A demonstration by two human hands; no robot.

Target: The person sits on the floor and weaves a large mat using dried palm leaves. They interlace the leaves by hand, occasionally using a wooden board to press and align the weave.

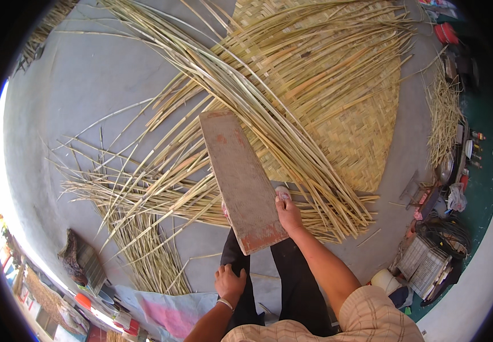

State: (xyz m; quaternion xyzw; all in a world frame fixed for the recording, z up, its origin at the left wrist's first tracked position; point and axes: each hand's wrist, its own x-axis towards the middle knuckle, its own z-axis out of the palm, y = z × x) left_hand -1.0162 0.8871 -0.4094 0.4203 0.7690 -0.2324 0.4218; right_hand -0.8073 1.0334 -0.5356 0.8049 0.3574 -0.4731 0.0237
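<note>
My right hand (pixel 289 214) grips the right edge of a long, worn wooden plank (pixel 238 176), near its lower end. The plank is grey-brown with reddish patches. It slants up and away in front of my legs, over the stalks. Part of my right hand's grip is hidden by the plank. On my left thigh lies my left hand (pixel 230 282), holding nothing, its fingers slightly bent and apart. Beyond the plank, a thick bundle of long yellow-green stalks (pixel 258 108) runs diagonally across other loose stalks (pixel 144 199) on the floor.
A large woven mat (pixel 360 137) spreads under the stalks at the far right. Another stalk bundle (pixel 144 251) lies to the left. Along the right wall sit a coil of black cable (pixel 446 236), newspapers (pixel 423 262) and a red spool (pixel 446 33). A coloured sheet (pixel 169 310) lies at lower left.
</note>
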